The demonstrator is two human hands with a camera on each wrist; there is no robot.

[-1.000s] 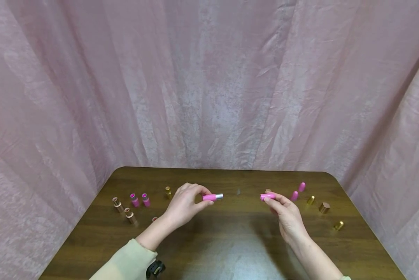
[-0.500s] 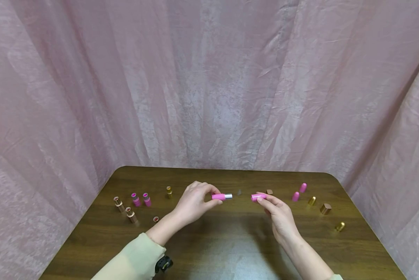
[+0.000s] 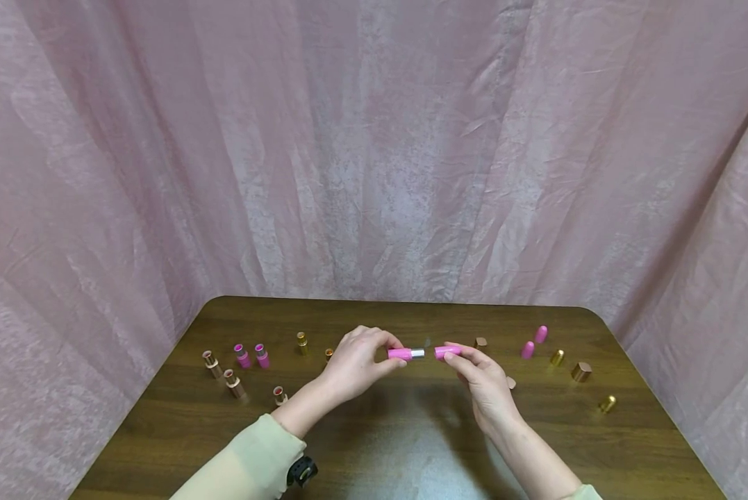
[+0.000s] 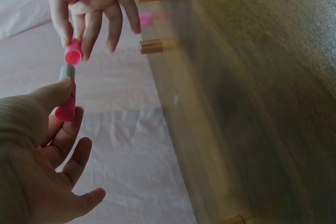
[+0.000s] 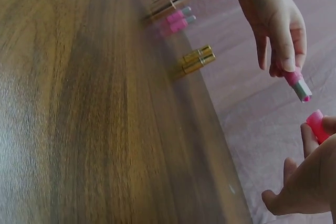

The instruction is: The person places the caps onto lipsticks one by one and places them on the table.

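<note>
My left hand [image 3: 356, 367] pinches a pink lipstick tube [image 3: 401, 354] between thumb and fingers, its silver collar facing right. Across from it, my right hand [image 3: 487, 390] pinches a pink lipstick cap [image 3: 446, 353], open end toward the collar. A small gap separates the two pieces, both held sideways above the table. From the left wrist, the cap [image 4: 73, 52] shows its hollow mouth just beyond the silver end of the tube [image 4: 66, 109]. In the right wrist view, a bit of pink shows inside the collar of the tube [image 5: 299, 85], facing the cap [image 5: 316, 124].
Uncapped rose-gold tubes [image 3: 233, 384], pink tubes [image 3: 242, 356] and gold tubes [image 3: 302, 343] stand on the left of the wooden table [image 3: 374, 458]. Pink caps [image 3: 528, 350], gold caps [image 3: 608, 404] and rose-gold caps [image 3: 581, 372] stand at right. A pink curtain [image 3: 374, 153] hangs behind.
Both hands have moved toward each other, left hand rightward and right hand leftward, so the gap between tube and cap has narrowed. Each keeps its hold.
</note>
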